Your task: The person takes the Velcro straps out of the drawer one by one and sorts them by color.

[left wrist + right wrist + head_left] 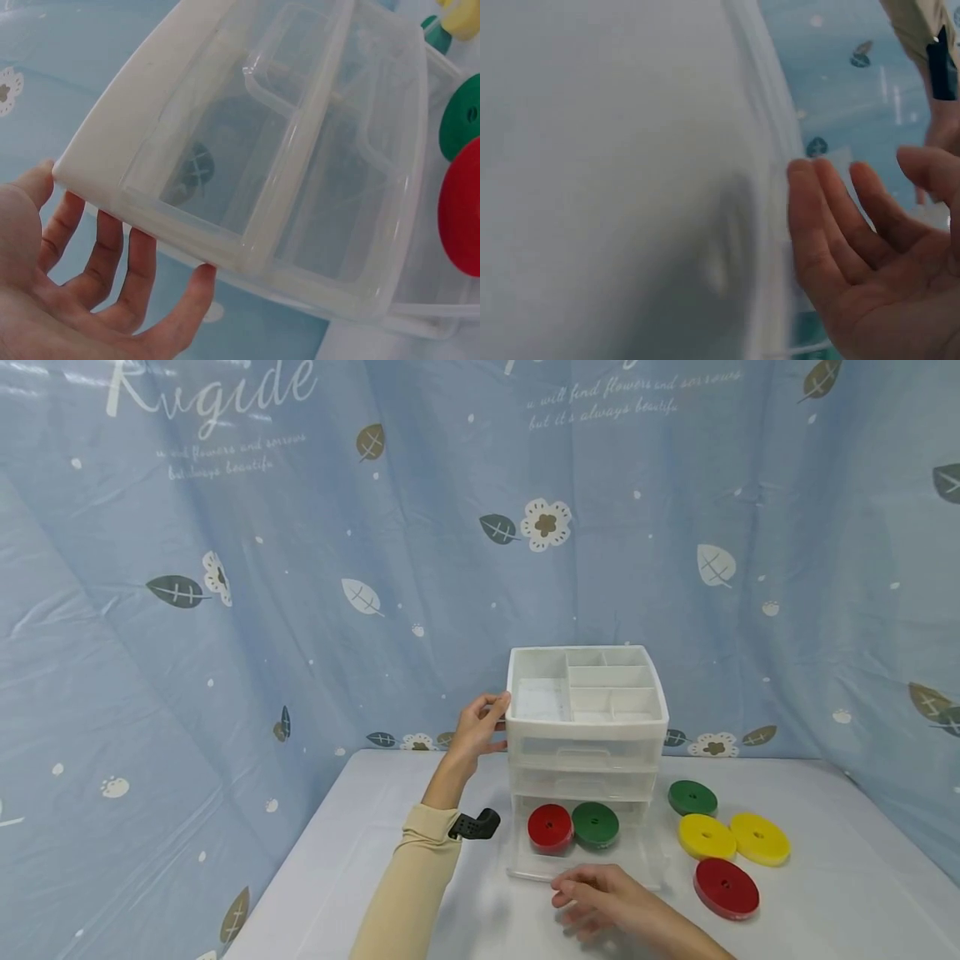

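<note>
A white plastic drawer unit with see-through drawers stands on the table. Its bottom drawer is pulled out and holds a flat red roll and a green roll, side by side. My left hand rests against the unit's left side near the top; in the left wrist view its spread fingertips touch the edge and the thumb lies at the corner. My right hand is just in front of the drawer's front edge, fingers loosely bent, holding nothing.
Right of the unit lie a green roll, two yellow rolls and a red roll on the white table. Open compartments form the unit's top. A blue patterned curtain hangs behind and at the sides.
</note>
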A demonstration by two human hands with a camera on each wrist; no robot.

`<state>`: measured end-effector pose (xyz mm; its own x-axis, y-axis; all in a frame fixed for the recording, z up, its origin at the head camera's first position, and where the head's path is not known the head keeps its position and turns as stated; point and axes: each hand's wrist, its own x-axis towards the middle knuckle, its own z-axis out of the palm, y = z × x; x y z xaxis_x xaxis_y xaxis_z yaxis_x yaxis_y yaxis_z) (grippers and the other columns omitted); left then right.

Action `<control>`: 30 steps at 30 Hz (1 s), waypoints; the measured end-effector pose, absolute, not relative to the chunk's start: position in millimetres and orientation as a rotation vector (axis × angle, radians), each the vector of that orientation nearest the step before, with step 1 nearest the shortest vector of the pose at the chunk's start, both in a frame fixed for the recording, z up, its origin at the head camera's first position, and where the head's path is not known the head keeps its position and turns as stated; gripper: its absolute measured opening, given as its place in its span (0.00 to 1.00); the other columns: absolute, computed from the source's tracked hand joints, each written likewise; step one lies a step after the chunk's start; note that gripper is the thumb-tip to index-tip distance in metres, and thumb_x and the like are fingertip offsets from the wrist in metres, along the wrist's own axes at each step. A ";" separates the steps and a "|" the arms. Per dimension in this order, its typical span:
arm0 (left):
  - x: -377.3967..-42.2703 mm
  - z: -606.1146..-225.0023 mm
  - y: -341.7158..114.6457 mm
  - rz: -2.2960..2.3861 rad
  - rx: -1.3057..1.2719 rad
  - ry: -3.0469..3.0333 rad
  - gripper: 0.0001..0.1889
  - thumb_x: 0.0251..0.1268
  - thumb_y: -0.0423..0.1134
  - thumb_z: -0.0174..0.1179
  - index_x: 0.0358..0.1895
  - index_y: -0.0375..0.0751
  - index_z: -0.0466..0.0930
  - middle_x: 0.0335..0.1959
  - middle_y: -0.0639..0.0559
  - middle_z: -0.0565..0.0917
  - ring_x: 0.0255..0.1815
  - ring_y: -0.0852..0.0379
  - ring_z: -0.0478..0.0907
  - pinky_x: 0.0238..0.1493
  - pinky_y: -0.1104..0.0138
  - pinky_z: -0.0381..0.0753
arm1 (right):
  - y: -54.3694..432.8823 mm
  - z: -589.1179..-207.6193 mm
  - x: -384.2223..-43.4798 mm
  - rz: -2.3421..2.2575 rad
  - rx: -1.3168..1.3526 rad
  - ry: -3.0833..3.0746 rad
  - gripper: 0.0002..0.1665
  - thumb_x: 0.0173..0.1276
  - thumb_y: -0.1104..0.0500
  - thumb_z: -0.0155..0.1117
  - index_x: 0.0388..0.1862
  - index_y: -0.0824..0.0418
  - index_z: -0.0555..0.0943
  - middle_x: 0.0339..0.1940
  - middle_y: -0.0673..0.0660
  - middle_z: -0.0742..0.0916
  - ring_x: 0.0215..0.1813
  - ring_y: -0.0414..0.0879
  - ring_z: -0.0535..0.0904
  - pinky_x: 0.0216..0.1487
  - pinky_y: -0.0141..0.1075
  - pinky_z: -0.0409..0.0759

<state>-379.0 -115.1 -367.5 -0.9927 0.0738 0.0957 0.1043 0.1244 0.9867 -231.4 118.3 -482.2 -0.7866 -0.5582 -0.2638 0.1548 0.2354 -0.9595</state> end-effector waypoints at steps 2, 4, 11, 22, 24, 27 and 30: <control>-379.3 -367.5 -115.0 -2.060 -0.184 -2.336 0.25 0.66 0.65 0.56 0.51 0.50 0.78 0.49 0.49 0.80 0.48 0.53 0.82 0.48 0.52 0.86 | 118.2 -471.8 -236.7 -1.557 -0.488 2.000 0.27 0.75 0.47 0.57 0.58 0.68 0.77 0.49 0.64 0.87 0.45 0.54 0.87 0.45 0.44 0.88; -379.4 -367.3 -114.9 -2.066 -0.183 -2.334 0.25 0.66 0.65 0.56 0.51 0.49 0.78 0.49 0.49 0.80 0.48 0.53 0.82 0.49 0.51 0.86 | 118.6 -461.1 -243.0 -1.530 -0.577 2.033 0.25 0.75 0.49 0.58 0.57 0.69 0.78 0.48 0.66 0.87 0.45 0.56 0.86 0.44 0.45 0.88; -379.5 -367.5 -115.0 -2.079 -0.173 -2.329 0.25 0.65 0.66 0.56 0.51 0.49 0.78 0.49 0.49 0.80 0.48 0.52 0.82 0.51 0.50 0.85 | 116.0 -432.0 -260.7 -1.431 -0.732 2.228 0.21 0.72 0.50 0.62 0.53 0.65 0.80 0.43 0.62 0.87 0.41 0.56 0.84 0.38 0.38 0.87; -380.0 -368.8 -115.7 -2.082 -0.178 -2.322 0.27 0.64 0.66 0.57 0.51 0.49 0.78 0.48 0.49 0.81 0.48 0.52 0.82 0.47 0.54 0.87 | 98.8 -431.4 -279.1 -1.153 -0.875 2.704 0.13 0.69 0.50 0.65 0.44 0.57 0.84 0.38 0.49 0.88 0.35 0.37 0.80 0.35 0.27 0.81; -379.8 -368.6 -115.3 -2.082 -0.177 -2.322 0.26 0.64 0.66 0.56 0.51 0.49 0.78 0.48 0.49 0.81 0.50 0.50 0.82 0.46 0.54 0.87 | 95.6 -434.0 -281.6 -1.106 -0.859 2.774 0.13 0.67 0.51 0.67 0.44 0.58 0.84 0.37 0.48 0.88 0.37 0.38 0.81 0.37 0.27 0.81; -379.2 -367.7 -114.8 -2.087 -0.173 -2.325 0.27 0.64 0.66 0.56 0.52 0.48 0.78 0.48 0.49 0.80 0.53 0.46 0.81 0.46 0.54 0.87 | 90.7 -437.4 -284.0 -1.049 -0.805 2.863 0.15 0.64 0.55 0.70 0.46 0.60 0.82 0.35 0.49 0.87 0.37 0.40 0.82 0.37 0.30 0.84; -379.0 -367.0 -114.6 -2.089 -0.173 -2.325 0.27 0.65 0.65 0.56 0.53 0.47 0.77 0.49 0.49 0.80 0.54 0.45 0.81 0.46 0.54 0.87 | 85.9 -440.4 -285.5 -0.961 -0.764 2.964 0.18 0.61 0.57 0.73 0.48 0.62 0.81 0.35 0.51 0.87 0.37 0.42 0.81 0.39 0.36 0.85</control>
<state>-379.0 -114.6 -367.0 -0.9938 0.0745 0.0825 0.0899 0.1032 0.9906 -285.5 85.9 -440.4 -0.8845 -0.4195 0.2043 -0.4595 0.7073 -0.5371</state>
